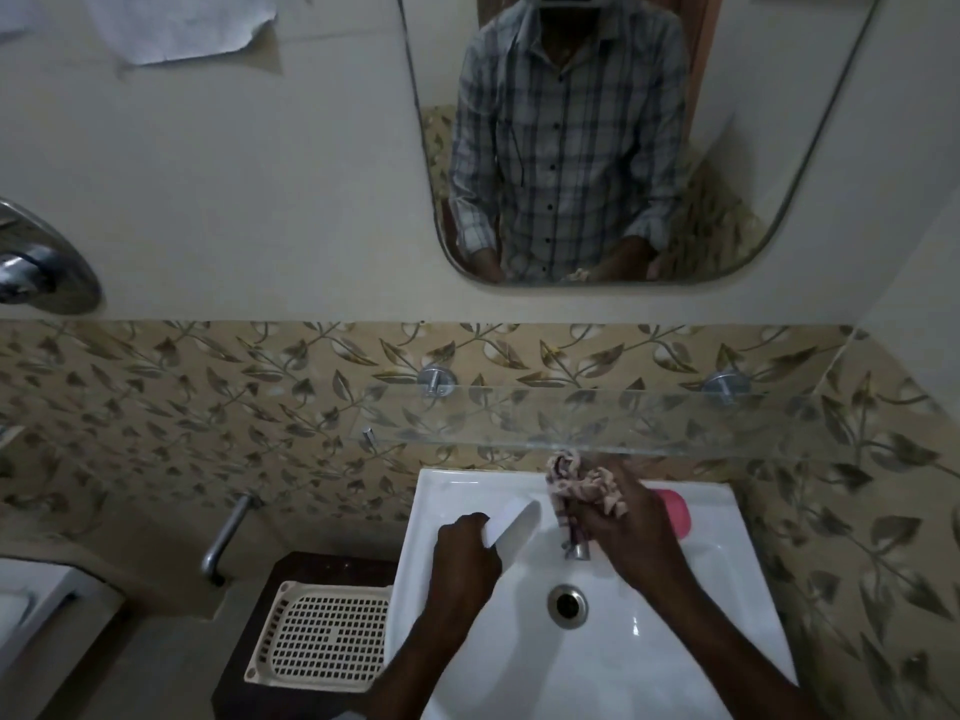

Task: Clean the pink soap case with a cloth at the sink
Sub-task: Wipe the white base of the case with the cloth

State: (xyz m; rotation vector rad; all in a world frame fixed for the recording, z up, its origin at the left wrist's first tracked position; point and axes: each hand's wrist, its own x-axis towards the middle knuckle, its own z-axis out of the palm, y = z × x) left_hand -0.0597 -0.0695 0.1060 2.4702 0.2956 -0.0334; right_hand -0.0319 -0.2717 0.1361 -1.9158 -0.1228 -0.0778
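Fig.: L hand (467, 556) fingers clamped on a white plastic piece (514, 524), poss. the case's insert, tilted over the basin, prob. to drain. R hand (636, 535) fingers bunched round the cloth (584, 485) above the tap (576, 549). Pink soap case (675, 511) sits on the sink (441, 491) rim, far right, just behind R hand, handy for wiping.

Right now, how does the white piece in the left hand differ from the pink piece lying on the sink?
The white piece is plain white, the pink piece rosy. The left hand grips the white piece tilted over the basin; the pink piece lies on the sink's back rim. The white piece shows almost whole; the pink piece is half hidden behind the right hand, which holds the cloth. Both have rounded ends.
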